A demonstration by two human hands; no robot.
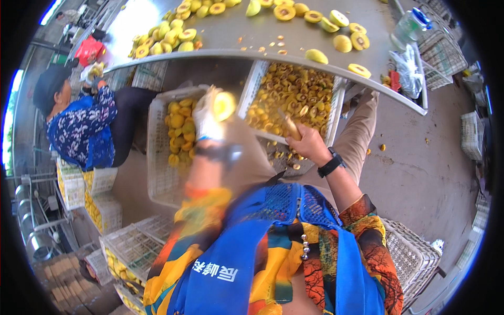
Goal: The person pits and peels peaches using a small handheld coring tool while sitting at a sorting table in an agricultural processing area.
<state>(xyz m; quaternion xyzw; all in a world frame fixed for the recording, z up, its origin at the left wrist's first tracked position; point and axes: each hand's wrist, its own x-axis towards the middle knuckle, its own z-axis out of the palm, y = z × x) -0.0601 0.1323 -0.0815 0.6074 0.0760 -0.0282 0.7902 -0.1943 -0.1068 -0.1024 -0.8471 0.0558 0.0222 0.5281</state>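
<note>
My left hand (206,116), in a white glove and blurred by motion, is closed round a cut yellow peach (224,105), its round cut face showing. It hangs beside a white crate (156,152) that holds whole yellow peaches (181,126). My bare right hand (312,145) grips a tool with a pale wooden handle (292,127); its working end is blurred and hard to make out. Below that tool stands another white crate (248,92), filled with small brownish-yellow cut pieces (294,94).
Ahead, a metal table (236,31) carries many halved peaches (168,37). A plastic jar (409,26) and a clear bag (407,68) are at its right end. On the left sits a co-worker (79,115). Stacked crates (139,241) stand at lower left, another crate (412,257) at lower right.
</note>
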